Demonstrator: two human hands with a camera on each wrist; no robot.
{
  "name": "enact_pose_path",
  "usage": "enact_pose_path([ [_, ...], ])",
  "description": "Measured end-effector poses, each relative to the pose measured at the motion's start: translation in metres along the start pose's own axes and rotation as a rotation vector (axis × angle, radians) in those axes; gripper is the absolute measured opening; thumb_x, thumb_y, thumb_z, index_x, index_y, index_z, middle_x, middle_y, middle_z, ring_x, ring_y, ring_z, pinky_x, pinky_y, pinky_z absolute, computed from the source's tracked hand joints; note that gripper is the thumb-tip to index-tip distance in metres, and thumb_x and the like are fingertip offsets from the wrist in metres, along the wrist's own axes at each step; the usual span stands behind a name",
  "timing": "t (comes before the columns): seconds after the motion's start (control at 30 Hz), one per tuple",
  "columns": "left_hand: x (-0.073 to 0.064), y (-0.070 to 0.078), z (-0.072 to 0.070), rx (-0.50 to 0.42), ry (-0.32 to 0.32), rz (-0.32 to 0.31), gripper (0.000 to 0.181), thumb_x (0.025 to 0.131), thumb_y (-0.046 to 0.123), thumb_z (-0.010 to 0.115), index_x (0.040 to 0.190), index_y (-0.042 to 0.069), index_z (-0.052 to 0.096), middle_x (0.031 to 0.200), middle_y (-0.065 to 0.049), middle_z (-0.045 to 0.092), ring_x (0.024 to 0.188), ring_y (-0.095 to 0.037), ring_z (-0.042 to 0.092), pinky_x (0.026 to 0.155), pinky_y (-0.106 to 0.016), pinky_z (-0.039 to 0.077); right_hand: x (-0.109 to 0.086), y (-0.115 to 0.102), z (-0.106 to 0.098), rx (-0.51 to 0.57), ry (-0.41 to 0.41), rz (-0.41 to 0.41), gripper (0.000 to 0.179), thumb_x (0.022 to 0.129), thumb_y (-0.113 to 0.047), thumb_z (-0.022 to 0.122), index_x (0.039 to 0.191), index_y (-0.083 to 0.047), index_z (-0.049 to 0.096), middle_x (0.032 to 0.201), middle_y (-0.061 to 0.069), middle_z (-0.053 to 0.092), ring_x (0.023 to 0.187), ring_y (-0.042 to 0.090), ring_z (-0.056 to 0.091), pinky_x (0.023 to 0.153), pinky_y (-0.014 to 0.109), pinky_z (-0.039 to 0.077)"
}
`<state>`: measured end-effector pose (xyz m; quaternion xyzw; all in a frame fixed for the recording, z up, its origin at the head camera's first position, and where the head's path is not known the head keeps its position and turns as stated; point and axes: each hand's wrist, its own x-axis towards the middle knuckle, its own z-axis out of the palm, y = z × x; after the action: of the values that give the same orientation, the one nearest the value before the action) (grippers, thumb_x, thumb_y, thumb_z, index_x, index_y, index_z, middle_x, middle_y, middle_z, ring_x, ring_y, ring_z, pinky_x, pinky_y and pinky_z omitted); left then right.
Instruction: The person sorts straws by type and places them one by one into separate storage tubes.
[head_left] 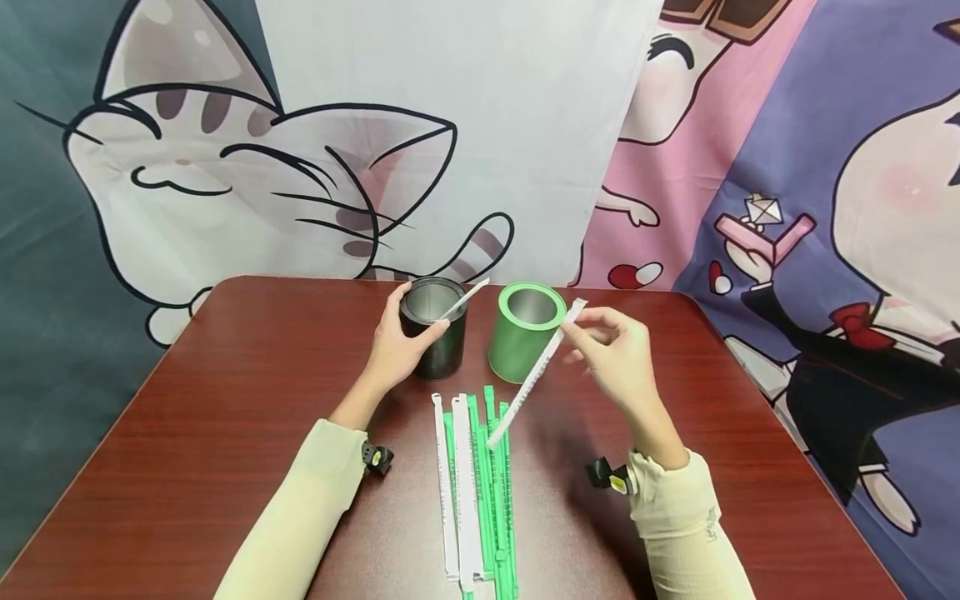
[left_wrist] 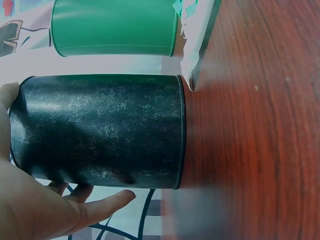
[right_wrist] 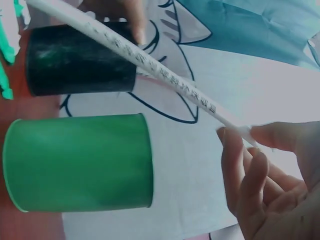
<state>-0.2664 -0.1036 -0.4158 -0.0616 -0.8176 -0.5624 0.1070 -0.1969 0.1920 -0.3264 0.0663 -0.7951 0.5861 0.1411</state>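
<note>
My left hand (head_left: 396, 350) grips the black can (head_left: 442, 358) from its left side, thumb near the front of the rim and fingers round the far side. One white wrapped straw (head_left: 467, 297) leans in that can, its top poking out over the right rim. Between thumb and fingertips, my right hand (head_left: 618, 354) pinches another white wrapped straw (right_wrist: 165, 75) with dark print by its upper end. This straw slants down to the left, in front of the green can (head_left: 513, 350) in the head view. The green can stands upright just right of the black one.
Several white wrapped straws (head_left: 465, 492) and green wrapped straws (head_left: 498, 500) lie in a loose bundle on the brown table (head_left: 225, 433), in front of the cans. Behind the table hangs a cartoon-printed cloth (head_left: 525, 125).
</note>
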Motion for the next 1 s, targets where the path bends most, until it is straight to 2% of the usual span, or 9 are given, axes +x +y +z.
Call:
enact_pose_path([
  [0.13, 0.000, 0.001, -0.001, 0.003, 0.001, -0.005, 0.084, 0.086, 0.046, 0.074, 0.154, 0.031, 0.028, 0.151, -0.007, 0.040, 0.129, -0.030, 0.046, 0.104, -0.055, 0.035, 0.003, -0.006, 0.001, 0.087, 0.112, -0.038, 0.020, 0.090, -0.011, 0.074, 0.103, 0.003, 0.067, 0.071, -0.007, 0.073, 0.053, 0.014, 0.068, 0.042, 0.023, 0.046],
  [0.23, 0.000, 0.001, -0.001, 0.003, -0.001, -0.006, 0.084, 0.086, 0.046, 0.074, 0.154, 0.030, 0.027, 0.151, -0.007, 0.040, 0.129, -0.030, 0.045, 0.104, -0.055, 0.035, 0.005, -0.011, 0.002, 0.173, 0.190, -0.081, 0.017, 0.089, -0.011, 0.074, 0.099, 0.000, 0.067, 0.073, -0.004, 0.073, 0.052, 0.017, 0.068, 0.040, 0.022, 0.045],
  [0.37, 0.000, 0.000, 0.000, 0.004, 0.000, 0.002, 0.084, 0.086, 0.046, 0.073, 0.155, 0.029, 0.027, 0.152, -0.007, 0.039, 0.130, -0.030, 0.045, 0.105, -0.055, 0.035, 0.007, -0.016, 0.005, 0.327, 0.295, -0.182, 0.013, 0.088, -0.009, 0.075, 0.095, -0.003, 0.067, 0.077, 0.004, 0.073, 0.051, 0.020, 0.067, 0.038, 0.023, 0.045],
  [0.53, 0.001, 0.001, -0.001, 0.002, 0.000, 0.014, 0.084, 0.086, 0.046, 0.073, 0.155, 0.029, 0.027, 0.153, -0.005, 0.038, 0.132, -0.028, 0.043, 0.106, -0.055, 0.033, 0.009, -0.023, 0.012, 0.500, 0.392, -0.308, 0.012, 0.087, -0.003, 0.074, 0.095, 0.001, 0.066, 0.078, 0.010, 0.072, 0.048, 0.020, 0.066, 0.036, 0.024, 0.044],
  [0.7, 0.001, 0.002, -0.002, -0.001, 0.000, 0.018, 0.084, 0.087, 0.046, 0.073, 0.155, 0.028, 0.027, 0.154, -0.005, 0.037, 0.133, -0.029, 0.042, 0.107, -0.055, 0.032, 0.014, -0.026, 0.022, 0.515, 0.409, -0.353, 0.011, 0.088, -0.003, 0.074, 0.095, 0.000, 0.066, 0.077, 0.009, 0.071, 0.047, 0.018, 0.065, 0.036, 0.023, 0.043],
  [0.9, 0.000, 0.002, -0.001, 0.000, -0.008, 0.009, 0.085, 0.087, 0.046, 0.073, 0.155, 0.025, 0.027, 0.155, -0.006, 0.037, 0.134, -0.029, 0.042, 0.107, -0.056, 0.031, 0.020, -0.024, 0.034, 0.491, 0.387, -0.345, 0.011, 0.089, -0.005, 0.074, 0.094, -0.005, 0.065, 0.078, 0.011, 0.073, 0.046, 0.018, 0.064, 0.036, 0.023, 0.042],
  [1.0, -0.001, 0.001, -0.001, 0.002, -0.004, 0.008, 0.084, 0.087, 0.046, 0.073, 0.155, 0.025, 0.027, 0.156, -0.004, 0.035, 0.136, -0.028, 0.040, 0.108, -0.056, 0.030, 0.024, -0.021, 0.040, 0.470, 0.358, -0.367, 0.011, 0.089, -0.006, 0.074, 0.096, -0.004, 0.066, 0.079, 0.013, 0.073, 0.050, 0.019, 0.066, 0.039, 0.025, 0.045],
])
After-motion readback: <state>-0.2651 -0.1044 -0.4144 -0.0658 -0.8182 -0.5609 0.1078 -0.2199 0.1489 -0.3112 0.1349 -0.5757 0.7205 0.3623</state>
